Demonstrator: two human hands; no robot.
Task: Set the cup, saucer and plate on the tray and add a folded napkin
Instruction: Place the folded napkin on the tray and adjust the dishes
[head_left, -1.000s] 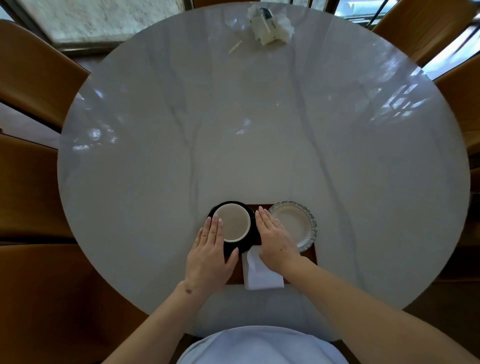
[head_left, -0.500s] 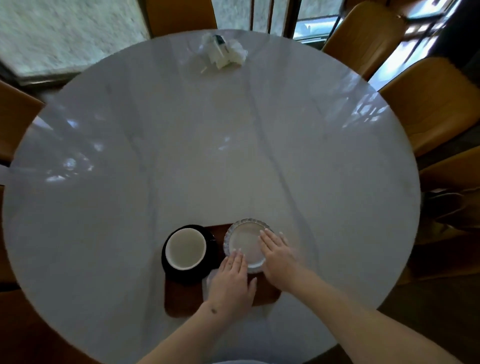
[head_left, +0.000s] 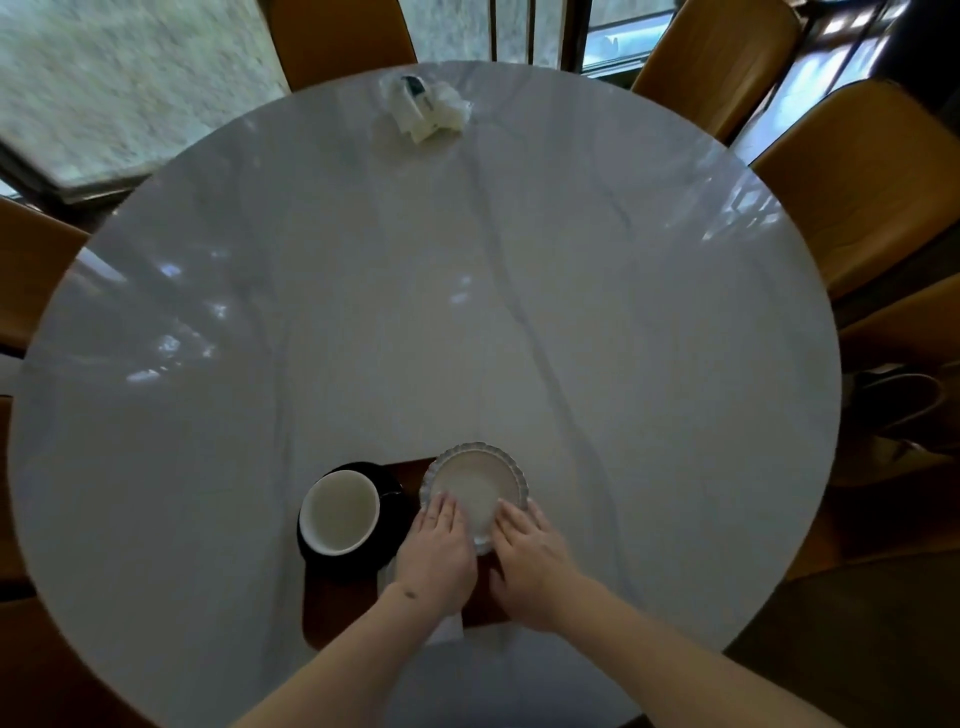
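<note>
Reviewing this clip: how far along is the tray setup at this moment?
Nearly finished. Done: the cup sits on the black saucer at the tray's left end. In hand: left hand and right hand rest flat on the scalloped plate's near rim, apparently adjusting it. The white napkin lies mostly hidden under the left wrist; its fold can't be checked.

Daylight from the windows behind glares in pale patches on the round white marble table. The wide lens bends the edges, and the whole view is slightly motion-blurred.
</note>
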